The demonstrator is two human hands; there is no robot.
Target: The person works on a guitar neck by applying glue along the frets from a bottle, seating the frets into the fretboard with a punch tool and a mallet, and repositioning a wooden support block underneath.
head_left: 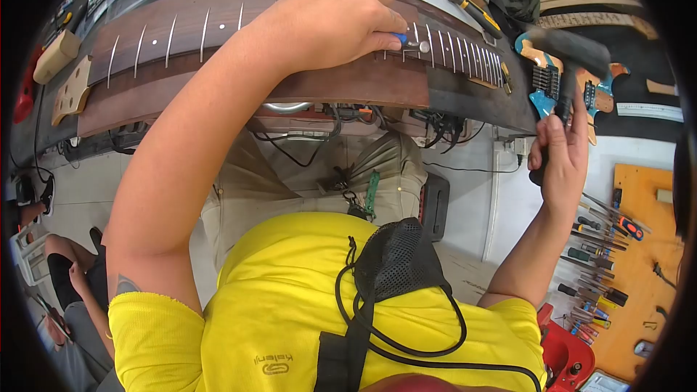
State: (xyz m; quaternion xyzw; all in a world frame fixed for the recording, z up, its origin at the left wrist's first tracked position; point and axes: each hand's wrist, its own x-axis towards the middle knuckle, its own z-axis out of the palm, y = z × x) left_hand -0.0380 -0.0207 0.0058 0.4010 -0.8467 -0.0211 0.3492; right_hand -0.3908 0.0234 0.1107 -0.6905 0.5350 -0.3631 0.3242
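Note:
My left hand (337,25) is closed around a small tool with a blue handle (399,38). The tool's rounded metal end (423,47) is over the frets of a dark guitar neck (185,35), which lies along the bench. My right hand (565,156) grips a black-handled hammer (570,51), raised at the right. Its dark head is blurred and overlaps the view of a blue and wood-coloured guitar-shaped object (544,94). My left hand hides part of the neck.
Pliers (475,14) with yellow and black handles lie behind the neck. A headstock (75,87) is at the left. Files and screwdrivers line an orange board (639,276) at the lower right. Another person (80,276) sits at the lower left. Cables hang below the bench edge.

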